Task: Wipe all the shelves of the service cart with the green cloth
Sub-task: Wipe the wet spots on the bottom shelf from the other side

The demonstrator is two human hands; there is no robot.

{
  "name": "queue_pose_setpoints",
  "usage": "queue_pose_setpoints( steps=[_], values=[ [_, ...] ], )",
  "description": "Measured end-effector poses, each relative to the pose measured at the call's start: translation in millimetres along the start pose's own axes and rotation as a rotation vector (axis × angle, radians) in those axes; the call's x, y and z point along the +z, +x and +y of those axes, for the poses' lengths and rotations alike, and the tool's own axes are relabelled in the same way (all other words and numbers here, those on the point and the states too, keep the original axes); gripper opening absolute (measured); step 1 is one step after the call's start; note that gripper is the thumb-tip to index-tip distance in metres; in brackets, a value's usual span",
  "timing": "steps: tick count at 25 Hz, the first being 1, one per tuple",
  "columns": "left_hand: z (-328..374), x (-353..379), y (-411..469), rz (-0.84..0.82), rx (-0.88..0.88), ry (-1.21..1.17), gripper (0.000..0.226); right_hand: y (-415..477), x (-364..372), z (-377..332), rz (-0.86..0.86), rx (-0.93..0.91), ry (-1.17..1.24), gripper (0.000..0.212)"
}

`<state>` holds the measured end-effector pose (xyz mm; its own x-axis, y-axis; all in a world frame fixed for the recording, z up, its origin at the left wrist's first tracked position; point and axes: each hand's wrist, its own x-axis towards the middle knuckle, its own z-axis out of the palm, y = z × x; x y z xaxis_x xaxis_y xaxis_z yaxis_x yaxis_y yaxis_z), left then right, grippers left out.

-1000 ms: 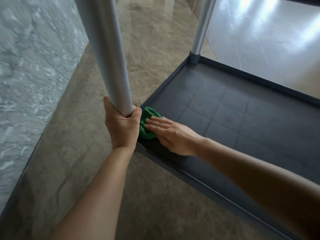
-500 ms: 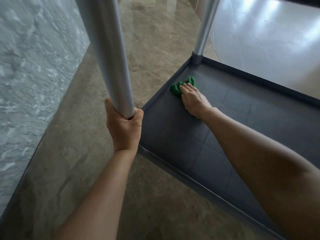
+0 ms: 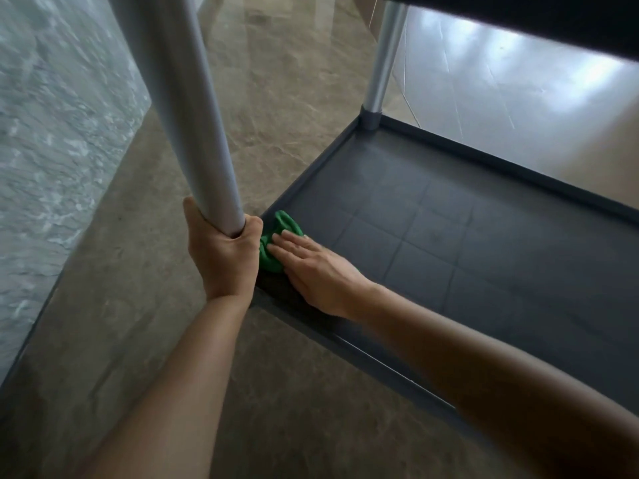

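green cloth [image 3: 285, 223] lying bunched in the near left corner of the dark grey bottom shelf [image 3: 449, 219], beside the silver corner post [image 3: 200, 133]; shelf lying flat, raised rim running round, faint grid showing.

Your left hand [image 3: 223, 252] grips the near post [image 3: 200, 115]; your right hand [image 3: 316, 267] presses the green cloth [image 3: 276, 248] flat into the bottom shelf [image 3: 466, 257] corner

left forearm [image 3: 179, 375] and right forearm [image 3: 484, 368] bare.
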<state>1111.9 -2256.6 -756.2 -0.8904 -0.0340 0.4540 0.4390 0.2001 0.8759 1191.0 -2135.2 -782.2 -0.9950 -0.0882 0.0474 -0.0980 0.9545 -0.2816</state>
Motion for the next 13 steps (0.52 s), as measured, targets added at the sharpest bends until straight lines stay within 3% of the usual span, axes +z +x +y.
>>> queue_pose_setpoints(
  steps=[9,13],
  values=[
    [4.1,-0.6,-0.6,-0.010,-0.017,-0.047,0.041,16.5,-37.8,134.6,0.071,0.501,-0.036,0.048],
    [5.1,-1.8,-0.5,-0.009,-0.023,-0.049,0.041,20.8,-32.7,129.5,0.112,0.524,-0.039,0.048]
  ],
)
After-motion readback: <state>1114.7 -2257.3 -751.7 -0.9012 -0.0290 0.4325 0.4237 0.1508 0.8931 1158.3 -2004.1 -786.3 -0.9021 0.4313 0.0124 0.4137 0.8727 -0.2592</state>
